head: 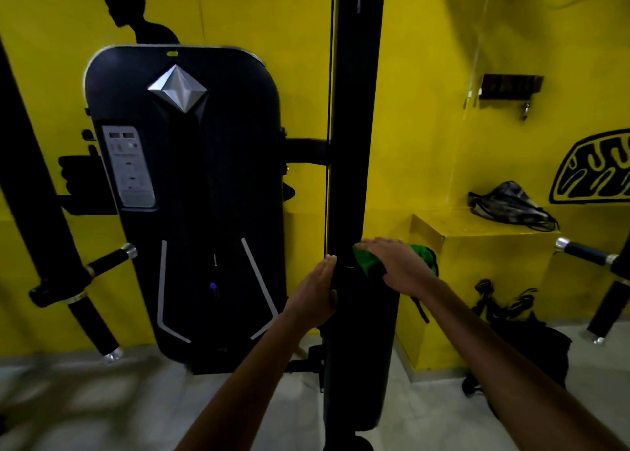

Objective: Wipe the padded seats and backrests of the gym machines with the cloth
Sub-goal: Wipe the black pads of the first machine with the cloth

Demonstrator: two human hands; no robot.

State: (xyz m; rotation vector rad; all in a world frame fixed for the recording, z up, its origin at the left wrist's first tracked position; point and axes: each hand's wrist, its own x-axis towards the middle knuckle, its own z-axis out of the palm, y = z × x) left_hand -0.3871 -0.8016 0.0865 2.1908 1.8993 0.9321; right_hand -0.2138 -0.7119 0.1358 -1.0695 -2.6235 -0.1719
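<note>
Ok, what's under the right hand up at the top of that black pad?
The right hand presses flat on a green cloth against the black padded backrest. Cloth edges show on both sides of the hand; the hand hides its middle and the pad surface beneath.

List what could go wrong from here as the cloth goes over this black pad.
1. The right hand presses the green cloth with flat fingers rather than gripping it; part of the cloth hangs off the pad's right edge, so it may slip off.
2. The left hand rests on the pad's left edge beside the cable; fingers could brush or catch it.
3. The pad is dark and dimly lit, so missed patches may go unnoticed.
</note>
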